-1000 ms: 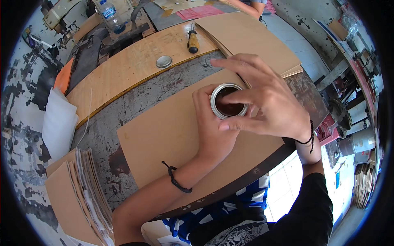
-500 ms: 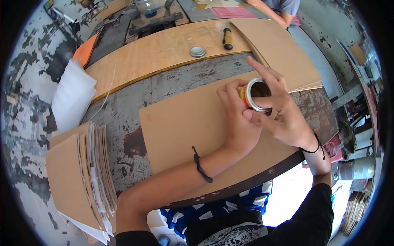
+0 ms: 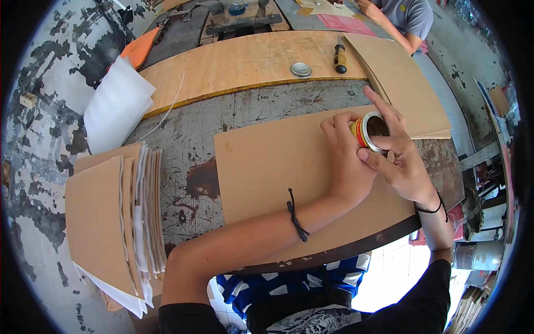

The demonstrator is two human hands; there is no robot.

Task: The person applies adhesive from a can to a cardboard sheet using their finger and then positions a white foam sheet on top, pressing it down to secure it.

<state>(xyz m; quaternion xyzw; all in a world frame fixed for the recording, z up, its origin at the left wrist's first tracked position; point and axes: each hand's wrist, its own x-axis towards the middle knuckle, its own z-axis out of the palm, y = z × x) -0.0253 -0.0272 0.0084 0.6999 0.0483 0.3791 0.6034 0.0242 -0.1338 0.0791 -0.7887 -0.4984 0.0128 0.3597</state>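
a: head view: where is the small round open-topped metal can with a yellow and red label (image 3: 371, 132) lying?

b: it is tilting over the far right part of the flat brown cardboard sheet (image 3: 267, 167), its open mouth facing right and toward the camera, its long axis running roughly left to right.

a: which hand is nearer?

b: both are touching it. the left hand (image 3: 347, 161) is wrapping closed around the body; the right hand (image 3: 403, 161) is pinching the rim, index finger extended.

a: hidden parts?

b: the can's base, its contents and the left fingertips are not showing.
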